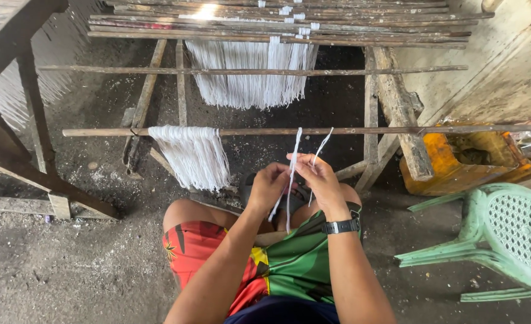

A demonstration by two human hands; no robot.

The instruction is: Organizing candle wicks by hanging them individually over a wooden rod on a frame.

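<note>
Strands [292, 161] (white, thin) pinched between left hand [267, 185] and right hand [320, 179].

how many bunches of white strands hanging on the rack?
2 full bunches: one on the near pole, left of the hands; one farther back under the top poles. More strands show at the far left edge, partly cut off, so possibly a third.

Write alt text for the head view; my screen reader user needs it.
A seated person's left hand and right hand hold thin white strands draped from a horizontal stick, beside a hanging white bundle. A green plastic chair lies tipped nearby.
</note>
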